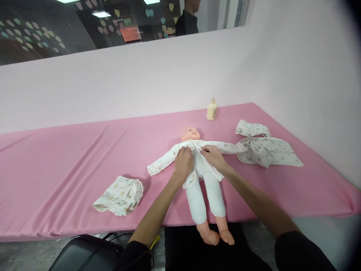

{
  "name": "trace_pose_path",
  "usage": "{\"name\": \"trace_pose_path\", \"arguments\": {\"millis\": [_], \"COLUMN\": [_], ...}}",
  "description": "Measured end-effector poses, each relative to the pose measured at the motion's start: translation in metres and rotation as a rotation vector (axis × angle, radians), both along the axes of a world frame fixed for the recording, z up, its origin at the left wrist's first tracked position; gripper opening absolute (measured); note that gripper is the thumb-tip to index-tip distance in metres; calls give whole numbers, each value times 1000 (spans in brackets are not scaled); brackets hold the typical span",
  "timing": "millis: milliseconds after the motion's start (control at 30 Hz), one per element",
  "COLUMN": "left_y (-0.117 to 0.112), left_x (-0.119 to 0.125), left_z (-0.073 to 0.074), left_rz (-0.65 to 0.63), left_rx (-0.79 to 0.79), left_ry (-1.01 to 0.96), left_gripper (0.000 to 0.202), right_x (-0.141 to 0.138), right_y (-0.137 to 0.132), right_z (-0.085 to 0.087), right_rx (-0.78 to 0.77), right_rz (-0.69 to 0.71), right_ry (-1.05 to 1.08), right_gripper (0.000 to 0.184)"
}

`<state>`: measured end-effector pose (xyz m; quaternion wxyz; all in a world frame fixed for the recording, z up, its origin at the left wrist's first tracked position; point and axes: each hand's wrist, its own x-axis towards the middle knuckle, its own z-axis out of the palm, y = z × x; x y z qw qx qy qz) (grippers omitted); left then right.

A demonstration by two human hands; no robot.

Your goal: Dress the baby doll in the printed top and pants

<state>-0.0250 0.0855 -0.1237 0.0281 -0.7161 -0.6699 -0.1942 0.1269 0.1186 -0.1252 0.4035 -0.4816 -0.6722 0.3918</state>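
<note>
Pink cloth [73,150] spreads right across the view, its left end cut off by the frame, with a pale wall [135,82] rising behind it. Up top, a dark window [73,22] dotted with hearts, and at its edge another person [187,23], cropped at the top; whether behind the glass or reflected, I can't tell.

Centre stage, the doll [197,177] lies on its back on the pink cloth, feet poking past the near edge. It's wearing a printed jacket [162,162], sleeves stretched wide, arms and hands hidden inside. Its head tips away, so the crown is hard to make out.

Left hand [184,162] is curled tight on one front edge of the jacket, fingertips tucked out of sight. Right hand [213,155] has thumb and fingers pinched on the opposite edge, just across the chest; the exact fold between them is too small to read.

Off to the left, a crumpled printed garment [120,194]. Far right, pale patterned cloths [270,150] meet the sleeve's cuff; one piece or two, unclear. Behind, a cream pump bottle [211,111], label illegible. Lower left, a black chair [87,252], cropped, partly behind the forearm.
</note>
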Motion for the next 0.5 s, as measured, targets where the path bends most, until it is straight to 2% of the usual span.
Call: {"name": "trace_pose_path", "arguments": {"millis": [233, 500], "left_y": [-3, 3], "left_x": [3, 2], "left_z": [-1, -10], "left_rz": [-24, -112], "left_rx": [16, 141], "left_ry": [152, 94], "left_gripper": [27, 23], "right_x": [0, -11], "right_y": [0, 0], "right_z": [-1, 2], "right_rx": [-61, -10], "right_rz": [-6, -31], "right_ry": [63, 106], "right_gripper": [17, 19]}}
